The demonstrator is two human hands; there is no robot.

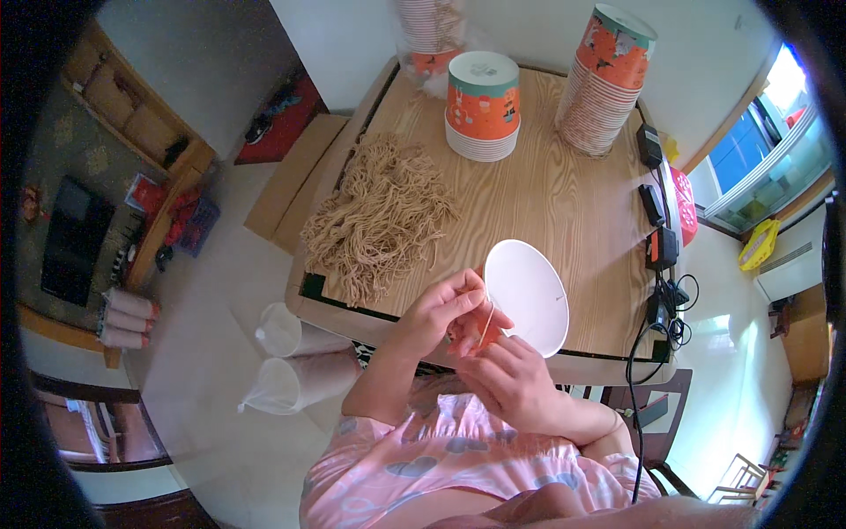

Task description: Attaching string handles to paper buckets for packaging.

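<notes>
A paper bucket (529,298), white inside and orange outside, lies tilted at the near edge of the table, its mouth facing up and right. Against its left side, my left hand (451,310) is closed, pinching a thin pale cord (488,324). The cord runs down toward my right hand (511,377), which is closed by the bucket's lower side with its fingertips at the cord. A small dark mark shows on the bucket's inner wall. To the left lies a loose heap of tan cords (379,212).
An upside-down stack of orange and green paper buckets (483,101) stands at the back, with a taller stack (604,84) to its right and a bagged stack (432,31) behind. Black power adapters (661,247) and cables line the right edge. Bagged white stacks (304,381) lie on the floor.
</notes>
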